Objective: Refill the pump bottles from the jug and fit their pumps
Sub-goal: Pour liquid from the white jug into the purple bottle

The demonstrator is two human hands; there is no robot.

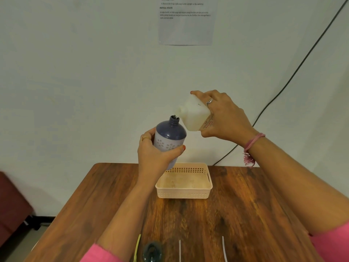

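Note:
My left hand [154, 154] grips a lilac bottle [170, 137] with a dark blue shoulder and white flower print, held in the air and tilted slightly right, its neck uncapped. My right hand [221, 118] holds a white translucent jug [194, 115] tipped on its side, spout pointing left and down right at the bottle's mouth. Both are raised above the wooden table [245, 214]. At the near edge lie two thin white pump tubes [180, 250] [224, 248], a yellow-green tube [137, 246] and the open top of a dark bottle [152, 251].
A shallow beige plastic basket [184, 193] with nothing in it sits at the table's far middle, below the bottle. A black cable [294, 72] runs down the wall at the right. A printed sheet [187, 21] hangs on the wall. A dark red seat [11, 205] stands at left.

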